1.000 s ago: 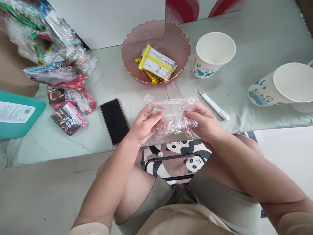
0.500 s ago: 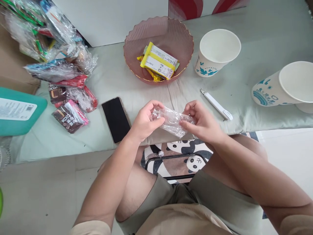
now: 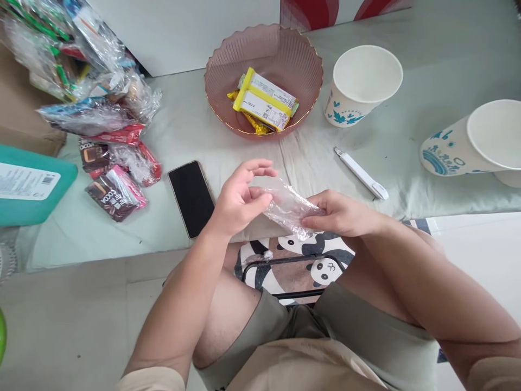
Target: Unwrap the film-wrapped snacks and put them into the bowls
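A crumpled clear plastic wrapper (image 3: 287,208) hangs between both hands at the table's front edge. My left hand (image 3: 238,198) pinches its left end with thumb and lower fingers, the upper fingers loosely spread. My right hand (image 3: 340,213) grips its right end, fingers closed. Behind them stands a pink ribbed bowl (image 3: 301,65) holding yellow-and-white snack packets (image 3: 264,101).
A black phone (image 3: 190,197) lies left of my hands. A white pen-like tool (image 3: 360,174) lies to the right. Two paper cups (image 3: 362,84) (image 3: 476,141) stand at the right. A heap of snack bags (image 3: 93,108) and a teal box (image 3: 30,184) fill the left.
The spread-out wrapper has been squeezed into a narrow roll. My right hand dropped lower and turned flat; my left hand's upper fingers opened a little.
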Motion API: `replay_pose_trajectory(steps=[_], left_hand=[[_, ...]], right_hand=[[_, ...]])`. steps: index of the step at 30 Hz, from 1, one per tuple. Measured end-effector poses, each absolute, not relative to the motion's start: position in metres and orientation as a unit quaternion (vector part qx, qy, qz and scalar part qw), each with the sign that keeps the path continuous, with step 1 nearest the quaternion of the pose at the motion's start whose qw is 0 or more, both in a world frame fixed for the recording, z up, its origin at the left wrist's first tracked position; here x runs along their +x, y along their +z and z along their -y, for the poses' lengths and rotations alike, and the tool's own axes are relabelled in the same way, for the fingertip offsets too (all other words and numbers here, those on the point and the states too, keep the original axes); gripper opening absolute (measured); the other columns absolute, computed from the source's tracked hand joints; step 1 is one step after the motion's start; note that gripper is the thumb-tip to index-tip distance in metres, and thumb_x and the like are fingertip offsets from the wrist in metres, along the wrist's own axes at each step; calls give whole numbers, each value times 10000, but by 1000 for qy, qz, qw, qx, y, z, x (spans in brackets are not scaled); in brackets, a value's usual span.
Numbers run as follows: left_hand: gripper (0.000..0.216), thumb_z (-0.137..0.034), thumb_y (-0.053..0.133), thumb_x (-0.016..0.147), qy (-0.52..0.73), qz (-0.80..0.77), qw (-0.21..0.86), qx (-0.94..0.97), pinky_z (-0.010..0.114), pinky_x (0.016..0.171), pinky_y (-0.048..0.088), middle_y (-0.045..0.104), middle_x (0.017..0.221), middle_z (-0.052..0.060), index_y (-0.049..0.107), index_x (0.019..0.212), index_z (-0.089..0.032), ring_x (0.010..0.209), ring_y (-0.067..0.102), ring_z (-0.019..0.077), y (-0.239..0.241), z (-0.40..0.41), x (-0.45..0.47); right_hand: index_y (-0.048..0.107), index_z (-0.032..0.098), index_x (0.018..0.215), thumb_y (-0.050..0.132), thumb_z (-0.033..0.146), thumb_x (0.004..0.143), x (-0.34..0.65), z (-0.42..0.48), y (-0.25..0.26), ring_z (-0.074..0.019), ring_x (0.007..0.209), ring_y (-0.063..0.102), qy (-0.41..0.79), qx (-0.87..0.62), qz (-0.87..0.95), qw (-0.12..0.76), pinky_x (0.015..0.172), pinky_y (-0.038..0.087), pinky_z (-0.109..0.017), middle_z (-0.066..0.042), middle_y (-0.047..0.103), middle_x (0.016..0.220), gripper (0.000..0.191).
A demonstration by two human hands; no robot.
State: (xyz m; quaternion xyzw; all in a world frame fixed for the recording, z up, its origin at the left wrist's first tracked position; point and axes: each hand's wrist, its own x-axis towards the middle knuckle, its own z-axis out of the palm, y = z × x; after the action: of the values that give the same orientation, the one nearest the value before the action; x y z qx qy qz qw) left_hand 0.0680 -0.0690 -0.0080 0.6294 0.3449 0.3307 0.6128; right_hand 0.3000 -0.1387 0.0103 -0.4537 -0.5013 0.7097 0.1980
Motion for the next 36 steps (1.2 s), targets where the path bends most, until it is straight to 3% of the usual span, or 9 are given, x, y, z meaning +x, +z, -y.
replay_pose_trajectory(steps=[4, 9, 12, 15, 18, 21, 26, 32, 36], left_hand=[[522, -294, 808, 763, 359, -407, 594, 594, 292, 759, 632, 684, 1135, 26, 579, 1232, -271, 748, 703, 113, -13, 63, 65], [246, -303, 719, 871, 492, -401, 334, 697, 464, 1127, 517, 681, 1193, 65, 630, 1095, -254, 1245, 657, 264, -8, 81, 75], [323, -271, 726, 851, 436, -312, 290, 793, 549, 1233, 406, 706, 1280, 73, 646, 1164, -258, 1361, 601, 318, -6, 93, 84], [465, -318, 703, 881, 360, -289, 330, 823, 546, 1234, 416, 646, 1456, 135, 610, 1324, -212, 1446, 541, 339, -8, 97, 90], [523, -368, 691, 912, 314, -306, 419, 795, 453, 1157, 508, 652, 1457, 171, 595, 1381, -158, 1358, 625, 309, -9, 95, 92], [505, -394, 715, 899, 283, -331, 501, 748, 370, 1056, 562, 722, 1362, 130, 642, 1344, -167, 1217, 703, 267, -7, 93, 91], [375, -367, 698, 912, 294, -397, 537, 683, 308, 920, 573, 780, 1214, 74, 710, 1243, -191, 1048, 731, 215, -8, 91, 91], [388, -493, 754, 865, 302, -441, 600, 595, 255, 665, 514, 753, 903, 38, 735, 1079, -170, 759, 663, 160, -10, 86, 92], [333, -430, 786, 833, 261, -409, 629, 608, 252, 660, 508, 736, 867, 23, 740, 1055, -187, 730, 644, 146, -10, 88, 94]], right_hand=[[697, 142, 815, 715, 347, 825, 300, 138, 8, -102, 610, 516, 721, -456, 465, 235, 575, 411, -247, 0, 625, 676, 206], [698, 153, 789, 714, 358, 820, 292, 139, 5, -123, 661, 566, 672, -521, 433, 299, 600, 435, -256, -22, 673, 738, 209], [670, 159, 749, 705, 352, 840, 287, 140, 3, -100, 606, 495, 645, -529, 453, 314, 563, 380, -250, 8, 605, 676, 216], [638, 167, 729, 695, 392, 882, 284, 141, 1, -97, 596, 470, 639, -492, 488, 335, 580, 387, -256, 20, 559, 650, 278], [672, 171, 856, 670, 435, 928, 283, 143, 0, -118, 651, 538, 642, -451, 501, 365, 636, 452, -274, -2, 628, 735, 274], [684, 179, 976, 667, 430, 943, 284, 144, -1, -150, 772, 623, 649, -433, 499, 378, 725, 513, -301, -31, 697, 875, 254], [665, 202, 1089, 696, 443, 928, 284, 144, -4, -173, 900, 650, 644, -438, 485, 398, 830, 544, -328, -49, 705, 1013, 292], [595, 222, 1105, 811, 511, 818, 285, 144, -9, -191, 1042, 632, 542, -539, 434, 478, 842, 547, -301, -71, 644, 1136, 461], [650, 188, 1047, 696, 555, 906, 286, 144, -6, -170, 855, 638, 589, -532, 466, 389, 762, 517, -300, -58, 685, 949, 395]])
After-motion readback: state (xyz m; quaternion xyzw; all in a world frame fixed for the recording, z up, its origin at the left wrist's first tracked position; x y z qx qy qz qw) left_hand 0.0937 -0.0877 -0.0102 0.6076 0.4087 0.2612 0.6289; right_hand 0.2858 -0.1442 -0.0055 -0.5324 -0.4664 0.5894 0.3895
